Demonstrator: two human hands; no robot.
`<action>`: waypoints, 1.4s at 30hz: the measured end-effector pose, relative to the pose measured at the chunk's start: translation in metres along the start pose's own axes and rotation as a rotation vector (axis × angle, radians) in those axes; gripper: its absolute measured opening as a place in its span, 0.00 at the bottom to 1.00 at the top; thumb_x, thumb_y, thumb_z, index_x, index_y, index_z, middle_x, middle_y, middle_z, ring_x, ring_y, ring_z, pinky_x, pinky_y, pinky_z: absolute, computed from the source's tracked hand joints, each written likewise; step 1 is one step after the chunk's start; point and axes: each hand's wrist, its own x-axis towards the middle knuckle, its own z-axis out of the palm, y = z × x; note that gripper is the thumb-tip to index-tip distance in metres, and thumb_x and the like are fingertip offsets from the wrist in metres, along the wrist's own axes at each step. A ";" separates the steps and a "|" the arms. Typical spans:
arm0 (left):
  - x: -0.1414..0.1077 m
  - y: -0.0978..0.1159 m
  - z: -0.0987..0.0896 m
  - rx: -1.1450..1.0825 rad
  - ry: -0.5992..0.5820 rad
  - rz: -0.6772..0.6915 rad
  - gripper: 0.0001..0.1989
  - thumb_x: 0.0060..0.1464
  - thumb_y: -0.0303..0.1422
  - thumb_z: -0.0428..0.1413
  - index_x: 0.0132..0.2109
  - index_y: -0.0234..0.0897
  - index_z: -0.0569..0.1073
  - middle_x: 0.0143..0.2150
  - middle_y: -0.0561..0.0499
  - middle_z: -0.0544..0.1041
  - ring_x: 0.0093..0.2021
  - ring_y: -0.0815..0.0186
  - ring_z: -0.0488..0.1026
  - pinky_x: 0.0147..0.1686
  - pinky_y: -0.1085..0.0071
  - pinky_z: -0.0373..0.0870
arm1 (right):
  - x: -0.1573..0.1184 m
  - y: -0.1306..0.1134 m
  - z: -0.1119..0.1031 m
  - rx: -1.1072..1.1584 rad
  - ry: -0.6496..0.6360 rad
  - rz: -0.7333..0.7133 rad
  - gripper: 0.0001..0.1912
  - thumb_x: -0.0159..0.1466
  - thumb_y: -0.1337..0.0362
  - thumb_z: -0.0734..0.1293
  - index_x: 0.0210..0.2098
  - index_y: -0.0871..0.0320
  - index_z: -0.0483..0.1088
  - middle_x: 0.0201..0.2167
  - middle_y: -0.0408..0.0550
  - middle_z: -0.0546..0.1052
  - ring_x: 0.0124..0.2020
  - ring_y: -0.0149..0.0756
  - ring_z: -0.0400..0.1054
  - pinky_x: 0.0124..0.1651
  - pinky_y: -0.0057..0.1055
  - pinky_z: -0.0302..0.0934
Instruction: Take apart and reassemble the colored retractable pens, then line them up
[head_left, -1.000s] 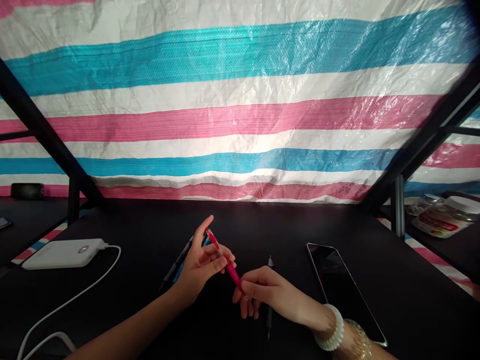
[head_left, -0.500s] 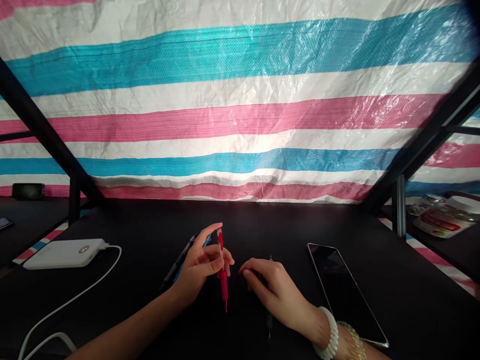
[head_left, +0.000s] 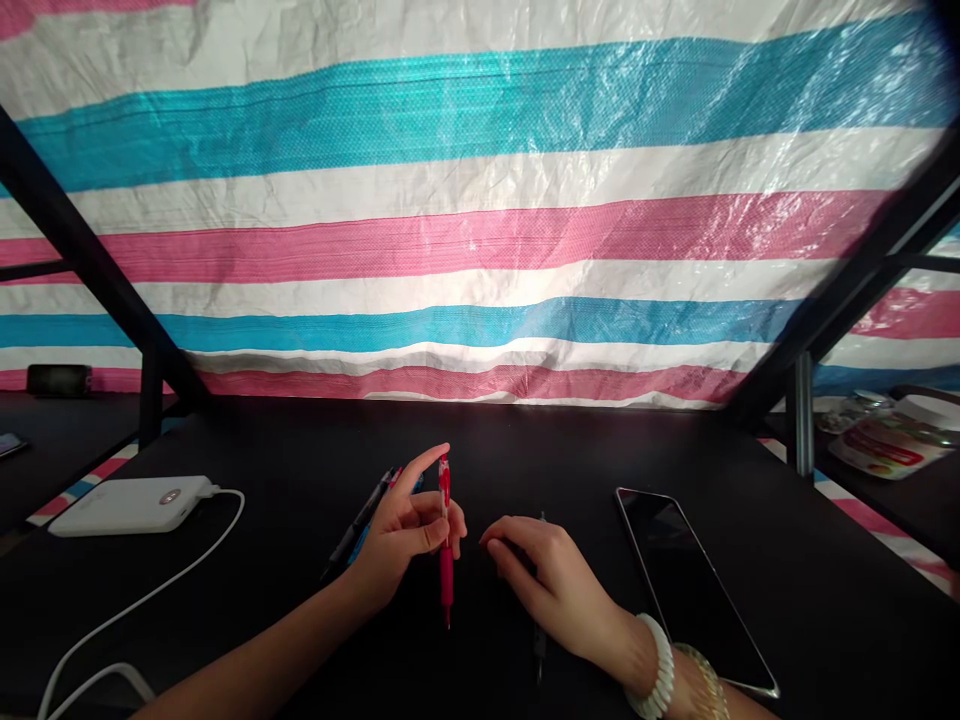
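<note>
My left hand (head_left: 409, 535) is closed around a pink-red click pen (head_left: 446, 575), gripping it between thumb and fingers. The pen stands nearly upright with its tip down, and my index fingertip rests on its top button. Behind that hand several pens (head_left: 360, 520), dark, blue and pink, lie side by side on the black table (head_left: 300, 440), partly covered. My right hand (head_left: 544, 570) rests loosely curled on the table, with nothing showing between thumb and fingers. A dark pen (head_left: 539, 650) lies beneath it, only its two ends visible.
To the right lies a smartphone (head_left: 694, 580) with a dark screen. A white power bank (head_left: 131, 506) with a white cable (head_left: 161, 592) sits at the left. Black metal bars (head_left: 97, 260) slant up on both sides, and a striped tarp (head_left: 465, 240) hangs behind.
The pink-red pen has turned slightly, from a small tilt to nearly vertical, its tip shifting a little left. My right hand stays in place.
</note>
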 end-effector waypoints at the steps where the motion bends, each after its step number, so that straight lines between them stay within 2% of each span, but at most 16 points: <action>1: -0.001 0.000 0.001 0.005 -0.002 -0.001 0.40 0.55 0.28 0.59 0.69 0.43 0.48 0.32 0.51 0.77 0.29 0.65 0.73 0.31 0.68 0.64 | 0.000 0.000 0.000 -0.001 -0.002 -0.001 0.12 0.71 0.64 0.57 0.38 0.56 0.71 0.29 0.44 0.73 0.30 0.33 0.66 0.34 0.28 0.58; 4: -0.001 0.001 0.001 0.013 -0.006 -0.001 0.40 0.55 0.28 0.59 0.70 0.42 0.48 0.32 0.51 0.77 0.29 0.65 0.73 0.31 0.67 0.65 | -0.001 0.000 0.000 -0.002 -0.007 0.002 0.12 0.72 0.63 0.57 0.38 0.56 0.71 0.29 0.45 0.74 0.30 0.34 0.67 0.34 0.29 0.58; 12: 0.001 -0.001 -0.002 -0.001 -0.013 -0.015 0.34 0.52 0.24 0.59 0.64 0.39 0.57 0.29 0.52 0.77 0.26 0.66 0.73 0.30 0.68 0.65 | 0.001 0.000 0.000 -0.001 -0.015 0.005 0.13 0.72 0.63 0.56 0.38 0.56 0.71 0.29 0.45 0.74 0.30 0.34 0.66 0.34 0.29 0.57; 21: 0.001 -0.001 0.000 0.013 -0.037 0.000 0.36 0.53 0.27 0.59 0.66 0.40 0.54 0.31 0.51 0.78 0.27 0.66 0.73 0.30 0.68 0.67 | 0.001 0.001 -0.001 -0.021 -0.007 0.005 0.12 0.71 0.63 0.57 0.38 0.57 0.71 0.29 0.45 0.74 0.30 0.34 0.66 0.34 0.28 0.57; 28: 0.001 0.001 -0.001 0.025 -0.044 -0.039 0.33 0.50 0.27 0.62 0.61 0.40 0.60 0.29 0.52 0.78 0.25 0.65 0.73 0.28 0.69 0.65 | 0.000 0.001 0.000 -0.023 -0.015 -0.001 0.13 0.72 0.63 0.56 0.38 0.56 0.72 0.29 0.45 0.74 0.30 0.34 0.67 0.35 0.29 0.57; 35: 0.001 0.000 0.000 0.009 -0.033 0.002 0.40 0.52 0.30 0.62 0.68 0.42 0.53 0.30 0.51 0.77 0.27 0.65 0.73 0.29 0.69 0.66 | 0.000 0.001 0.000 -0.035 -0.009 -0.001 0.12 0.71 0.63 0.57 0.39 0.56 0.72 0.29 0.45 0.74 0.30 0.34 0.67 0.35 0.29 0.57; 42: 0.002 0.002 -0.001 0.044 -0.029 -0.035 0.35 0.50 0.28 0.62 0.64 0.38 0.59 0.29 0.51 0.78 0.25 0.66 0.73 0.29 0.69 0.66 | 0.001 0.000 -0.001 -0.047 -0.015 -0.003 0.12 0.71 0.64 0.57 0.38 0.57 0.72 0.29 0.45 0.74 0.30 0.33 0.67 0.35 0.29 0.57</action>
